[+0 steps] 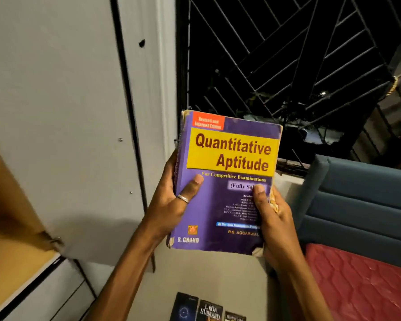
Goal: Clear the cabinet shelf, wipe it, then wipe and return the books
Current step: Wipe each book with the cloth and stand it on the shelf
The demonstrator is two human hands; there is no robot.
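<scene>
A thick purple book [220, 205] with a yellow title panel reading "Quantitative Aptitude" is held upright in mid-air, front cover toward me. My left hand [171, 205] grips its spine side, thumb with a ring on the cover. My right hand [272, 218] grips the book's right edge, thumb on the cover, and a yellowish cloth [274, 205] is bunched between the palm and the pages. The open cabinet's wooden interior [12, 228] shows at the lower left. Three dark books [208, 309] lie on the floor below.
The white cabinet door [67, 112] stands open on the left. A barred window [287, 54] fills the upper right. A bed with a blue padded headboard [357, 205] and red mattress [361, 281] sits at the right.
</scene>
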